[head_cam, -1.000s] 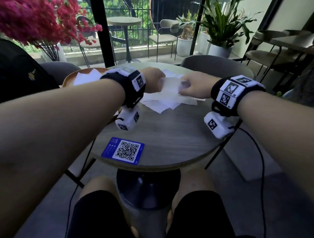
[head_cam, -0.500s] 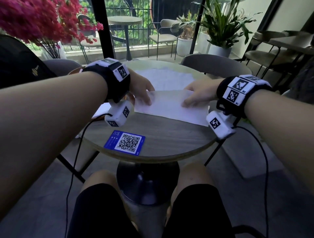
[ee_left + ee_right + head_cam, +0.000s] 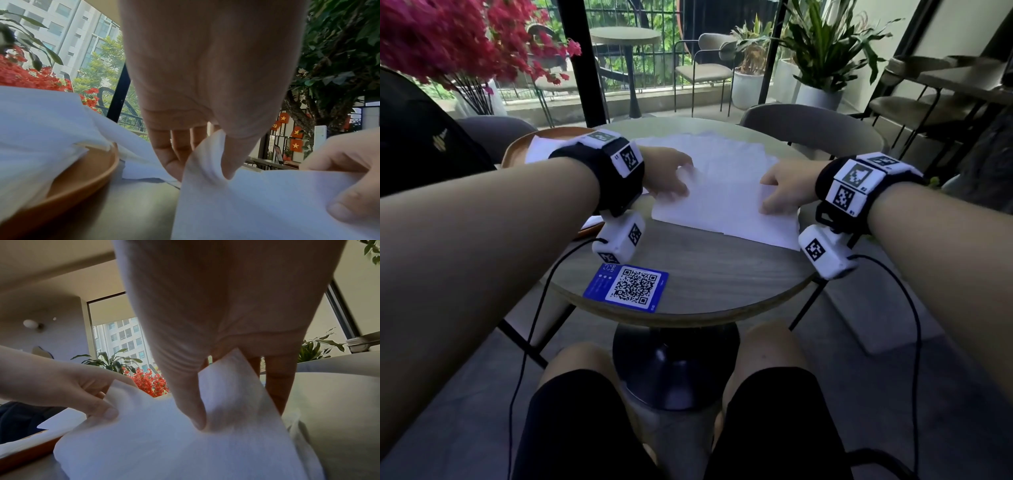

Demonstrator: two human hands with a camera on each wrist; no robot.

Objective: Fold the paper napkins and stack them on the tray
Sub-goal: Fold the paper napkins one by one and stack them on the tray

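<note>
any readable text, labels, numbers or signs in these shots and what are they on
Blue card on the table: a QR code; the small white print beside it is too small to read.
Wrist-band markers: black-and-white square patterns; the tiny corner characters are too small to read.
Red flags in the left wrist view: yellow stars only, no words.
Napkin: blank.
</note>
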